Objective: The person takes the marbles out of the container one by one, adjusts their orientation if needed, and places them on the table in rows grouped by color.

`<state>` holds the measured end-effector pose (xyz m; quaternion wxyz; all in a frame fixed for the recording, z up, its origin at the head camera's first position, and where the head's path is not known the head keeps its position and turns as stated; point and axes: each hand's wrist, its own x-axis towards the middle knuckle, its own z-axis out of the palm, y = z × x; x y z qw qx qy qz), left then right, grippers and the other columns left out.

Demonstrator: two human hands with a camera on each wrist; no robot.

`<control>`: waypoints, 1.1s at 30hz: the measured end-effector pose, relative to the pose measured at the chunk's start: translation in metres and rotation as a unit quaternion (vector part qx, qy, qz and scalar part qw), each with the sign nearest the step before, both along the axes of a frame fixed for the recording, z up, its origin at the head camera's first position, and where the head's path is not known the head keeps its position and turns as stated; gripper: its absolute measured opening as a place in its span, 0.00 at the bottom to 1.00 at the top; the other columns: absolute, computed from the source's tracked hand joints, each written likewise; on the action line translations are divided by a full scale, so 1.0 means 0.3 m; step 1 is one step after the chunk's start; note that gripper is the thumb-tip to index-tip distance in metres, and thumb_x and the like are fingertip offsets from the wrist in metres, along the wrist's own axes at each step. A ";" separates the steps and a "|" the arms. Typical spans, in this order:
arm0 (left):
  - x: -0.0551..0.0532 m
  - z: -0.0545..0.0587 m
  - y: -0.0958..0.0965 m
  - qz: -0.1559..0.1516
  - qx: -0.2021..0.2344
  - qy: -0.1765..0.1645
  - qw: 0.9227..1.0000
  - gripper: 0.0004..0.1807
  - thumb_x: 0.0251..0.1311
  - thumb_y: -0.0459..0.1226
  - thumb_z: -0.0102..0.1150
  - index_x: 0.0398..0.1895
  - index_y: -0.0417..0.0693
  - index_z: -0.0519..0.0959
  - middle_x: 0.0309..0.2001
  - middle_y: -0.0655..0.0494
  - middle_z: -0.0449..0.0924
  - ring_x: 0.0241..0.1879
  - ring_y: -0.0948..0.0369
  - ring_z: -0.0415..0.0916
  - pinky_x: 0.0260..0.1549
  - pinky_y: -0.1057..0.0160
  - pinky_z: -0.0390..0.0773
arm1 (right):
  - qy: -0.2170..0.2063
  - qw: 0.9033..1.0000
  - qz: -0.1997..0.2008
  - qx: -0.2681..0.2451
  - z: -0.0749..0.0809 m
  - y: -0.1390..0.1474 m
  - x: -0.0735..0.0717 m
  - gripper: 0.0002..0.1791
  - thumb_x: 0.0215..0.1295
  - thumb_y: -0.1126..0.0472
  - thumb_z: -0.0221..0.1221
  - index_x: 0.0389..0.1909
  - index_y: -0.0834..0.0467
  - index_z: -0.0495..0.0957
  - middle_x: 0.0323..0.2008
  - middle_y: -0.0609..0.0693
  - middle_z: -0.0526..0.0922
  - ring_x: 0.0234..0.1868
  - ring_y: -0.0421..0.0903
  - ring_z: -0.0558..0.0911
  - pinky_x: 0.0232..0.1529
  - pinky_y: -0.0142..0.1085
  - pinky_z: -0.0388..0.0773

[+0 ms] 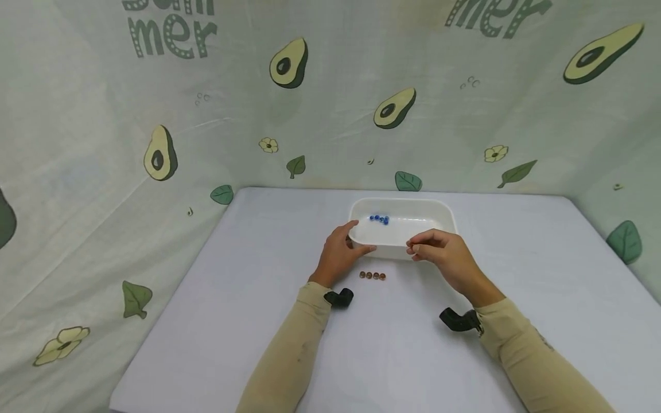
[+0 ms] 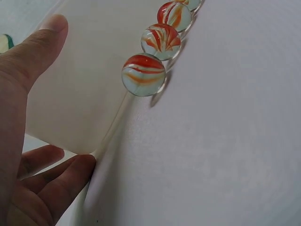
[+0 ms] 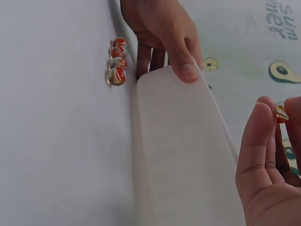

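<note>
A white plastic tray stands on the table, with several blue marbles inside at its back left. My left hand holds the tray's front left corner, its thumb on the rim and its fingers round the side. Between thumb and fingertips, my right hand pinches an orange-and-white swirled marble above the tray's front edge toward the right. Several similar clear marbles with orange and red swirls lie in a short row on the table, just in front of the tray.
A white cloth covers the table. Behind it hangs a pale green curtain printed with avocados and leaves. Black wrist cameras are strapped at both cuffs.
</note>
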<state>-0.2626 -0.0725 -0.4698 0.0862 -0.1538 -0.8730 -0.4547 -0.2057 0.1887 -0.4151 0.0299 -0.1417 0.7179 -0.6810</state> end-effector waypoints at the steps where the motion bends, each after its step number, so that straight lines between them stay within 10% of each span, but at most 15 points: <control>1: -0.001 0.002 0.000 0.000 0.000 0.000 1.000 0.45 0.53 0.54 0.74 0.71 0.47 0.69 0.60 0.45 0.75 0.48 0.59 0.74 0.46 0.60 0.78 | 0.000 1.000 0.000 0.001 -0.002 0.000 0.003 0.12 0.68 0.70 0.60 0.47 0.75 0.77 0.47 0.65 0.81 0.44 0.49 0.85 0.45 0.39 0.82; 33: -0.018 -0.008 -0.006 0.007 -0.033 0.006 0.999 0.48 0.52 0.57 0.73 0.74 0.51 0.66 0.56 0.49 0.75 0.44 0.59 0.71 0.44 0.61 0.76 | -0.038 0.997 0.045 0.043 -0.100 -0.044 0.025 0.13 0.66 0.69 0.63 0.47 0.74 0.80 0.47 0.72 0.82 0.42 0.47 0.86 0.44 0.41 0.82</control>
